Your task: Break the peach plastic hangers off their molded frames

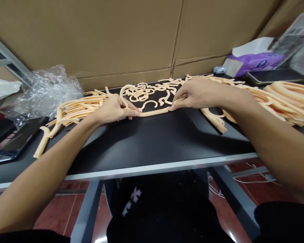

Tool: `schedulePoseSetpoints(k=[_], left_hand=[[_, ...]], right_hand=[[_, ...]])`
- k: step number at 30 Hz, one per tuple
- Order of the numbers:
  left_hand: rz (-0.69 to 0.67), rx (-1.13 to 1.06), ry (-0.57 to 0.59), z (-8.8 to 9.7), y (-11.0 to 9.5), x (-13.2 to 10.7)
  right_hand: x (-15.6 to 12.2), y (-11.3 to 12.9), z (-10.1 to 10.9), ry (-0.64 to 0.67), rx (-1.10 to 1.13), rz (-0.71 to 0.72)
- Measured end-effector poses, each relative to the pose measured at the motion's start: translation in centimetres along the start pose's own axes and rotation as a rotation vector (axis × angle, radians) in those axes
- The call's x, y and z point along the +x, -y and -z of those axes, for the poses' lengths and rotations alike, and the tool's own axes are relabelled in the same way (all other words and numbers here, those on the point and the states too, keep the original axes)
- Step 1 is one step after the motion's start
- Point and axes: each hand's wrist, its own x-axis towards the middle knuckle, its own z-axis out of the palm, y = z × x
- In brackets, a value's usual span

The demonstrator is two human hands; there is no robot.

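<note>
A thin peach-coloured plastic hanger piece [152,112] lies across the black table [152,141], its hook curling up at the left. My left hand [114,109] is closed, pinching the piece near its hook end. At the piece's right end my right hand [200,92] pinches it with thumb and fingertips. Behind both hands lie several curled peach offcuts [149,91].
A heap of straight peach strips [76,108] sits at the left, a stack of hangers [283,101] at the right. Crumpled clear plastic [48,87] and a dark tray [12,145] are far left; a purple tissue pack [253,62] far right. Cardboard [131,37] walls the back.
</note>
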Motion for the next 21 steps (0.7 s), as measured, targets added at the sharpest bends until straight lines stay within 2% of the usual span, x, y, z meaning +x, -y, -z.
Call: schedulePoseSetpoints(k=[3,6,11,13,17,21], left_hand=[[0.004,-0.024,-0.027,0.2,-0.4,-0.2],[-0.023,-0.076,-0.114,0.9,-0.6,-0.4],[-0.032,-0.166,-0.381,2.1,-0.4,-0.5],[-0.050,-0.201,-0.463,2.3,-0.3,-0.4],[-0.102,-0.262,-0.537,2.3,-0.2,-0.3],[-0.169,-0.292,-0.563,2.0,-0.1,-0.2]], right_hand=[[0.2,-0.5,-0.4,-0.066,0.000,-0.016],[0.4,-0.8,-0.5,-0.167,-0.005,0.021],[0.1,-0.3,-0.2,-0.551,0.010,0.017],[-0.1,0.3,-0.2,-0.624,0.052,-0.024],[0.0,1.1,-0.5,-0.550,0.130,-0.079],[0.5,1.3,-1.3,-0.418,0.061,-0.095]])
